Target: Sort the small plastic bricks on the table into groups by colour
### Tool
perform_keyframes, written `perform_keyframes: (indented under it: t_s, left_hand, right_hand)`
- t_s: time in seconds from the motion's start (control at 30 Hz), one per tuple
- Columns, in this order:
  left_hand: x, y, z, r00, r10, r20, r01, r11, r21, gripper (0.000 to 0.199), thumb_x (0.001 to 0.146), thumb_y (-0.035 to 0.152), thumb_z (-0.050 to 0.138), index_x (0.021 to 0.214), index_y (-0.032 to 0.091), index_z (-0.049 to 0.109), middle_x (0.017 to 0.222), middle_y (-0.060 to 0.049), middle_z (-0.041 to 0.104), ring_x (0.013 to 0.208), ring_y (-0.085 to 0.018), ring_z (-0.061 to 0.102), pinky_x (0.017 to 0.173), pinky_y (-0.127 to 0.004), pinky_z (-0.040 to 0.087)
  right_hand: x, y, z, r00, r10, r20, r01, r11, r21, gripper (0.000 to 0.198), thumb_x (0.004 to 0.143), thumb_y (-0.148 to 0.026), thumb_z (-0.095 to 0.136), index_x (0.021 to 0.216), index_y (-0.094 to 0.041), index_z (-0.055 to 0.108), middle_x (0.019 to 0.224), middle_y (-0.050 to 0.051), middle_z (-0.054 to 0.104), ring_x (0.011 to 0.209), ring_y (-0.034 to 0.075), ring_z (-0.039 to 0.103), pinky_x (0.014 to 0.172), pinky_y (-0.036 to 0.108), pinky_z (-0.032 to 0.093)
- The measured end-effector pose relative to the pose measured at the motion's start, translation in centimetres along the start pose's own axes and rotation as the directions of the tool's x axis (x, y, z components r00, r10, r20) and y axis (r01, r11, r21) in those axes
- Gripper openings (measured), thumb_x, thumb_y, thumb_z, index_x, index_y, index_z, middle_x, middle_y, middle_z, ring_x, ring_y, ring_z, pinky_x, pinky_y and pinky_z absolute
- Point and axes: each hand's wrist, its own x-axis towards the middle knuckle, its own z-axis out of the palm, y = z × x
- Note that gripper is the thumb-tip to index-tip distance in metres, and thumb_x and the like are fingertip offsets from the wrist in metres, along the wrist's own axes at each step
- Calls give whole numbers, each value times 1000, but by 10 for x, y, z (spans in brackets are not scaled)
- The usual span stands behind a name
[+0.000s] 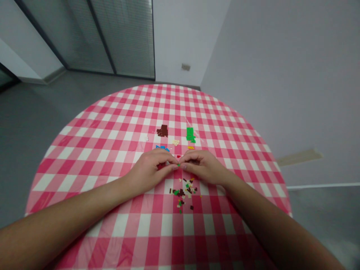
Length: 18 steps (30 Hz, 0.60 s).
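Both my hands meet over the middle of the table, fingertips almost touching. Between them is a tiny green building brick. My left hand pinches it from one side with thumb and forefinger, and my right hand pinches it from the other. Just beyond the fingertips lies a small red piece. Blue pieces sit behind my left hand, partly covered by it, and yellow pieces behind my right. A loose mix of small brown, green, cream and yellow pieces is scattered nearer to me.
Farther back are a cluster of dark brown pieces, a cluster of green pieces and a little heap of cream pieces. A red-and-white checked cloth covers the round table. Walls and a glass partition stand beyond it.
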Motion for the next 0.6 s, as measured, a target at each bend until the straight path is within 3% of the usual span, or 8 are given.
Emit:
perform_keyframes:
  t_s: [0.13, 0.23, 0.33, 0.4, 0.5, 0.6]
  left_hand:
    - [1, 1, 0, 1000, -17, 0, 17, 1000, 9, 8, 91, 18, 65, 90, 19, 74, 86, -1, 74, 81, -14, 66, 73, -26, 50]
    - [3, 2, -2, 997, -76, -32, 77, 997, 28, 8, 91, 20, 65, 89, 19, 73, 85, -1, 73, 77, -14, 64, 71, -26, 48]
    - [5, 2, -6, 985, -163, -53, 164, 986, 29, 10, 91, 22, 64, 87, 20, 73, 82, 0, 72, 71, -12, 60, 66, -26, 46]
    - [6, 2, -8, 978, -203, -51, 204, 979, 19, 12, 91, 24, 63, 85, 20, 73, 81, 0, 71, 69, -12, 59, 63, -26, 44]
    - [6, 2, -9, 974, -224, -47, 224, 974, 9, 13, 90, 25, 63, 83, 20, 73, 79, 0, 71, 67, -12, 58, 62, -26, 43]
    - [5, 4, -8, 973, -226, -36, 226, 974, -2, 14, 89, 25, 63, 82, 20, 73, 77, 0, 69, 65, -12, 56, 61, -26, 42]
  right_hand:
    - [0, 0, 0, 995, -94, -10, 93, 992, -86, 13, 90, -27, 63, 89, -22, 74, 81, 2, 73, 72, 14, 64, 67, 27, 50]
    - [1, 9, -9, 979, -129, -158, 80, 956, -283, 14, 92, -27, 62, 89, -22, 75, 85, 3, 75, 78, 16, 66, 72, 30, 51]
    - [4, 27, -28, 906, -122, -406, -117, 848, -516, 17, 92, -27, 61, 91, -21, 77, 90, 6, 76, 83, 20, 67, 76, 34, 50]
    - [6, 40, -42, 870, -94, -485, -254, 756, -603, 19, 93, -28, 60, 93, -19, 78, 91, 8, 76, 85, 23, 67, 77, 36, 50]
    - [9, 53, -53, 876, -35, -481, -343, 655, -673, 23, 94, -29, 59, 96, -17, 79, 90, 10, 75, 85, 25, 66, 74, 36, 48]
    - [11, 57, -53, 891, 5, -453, -361, 614, -702, 28, 97, -32, 56, 101, -17, 79, 91, 10, 74, 86, 26, 66, 72, 36, 47]
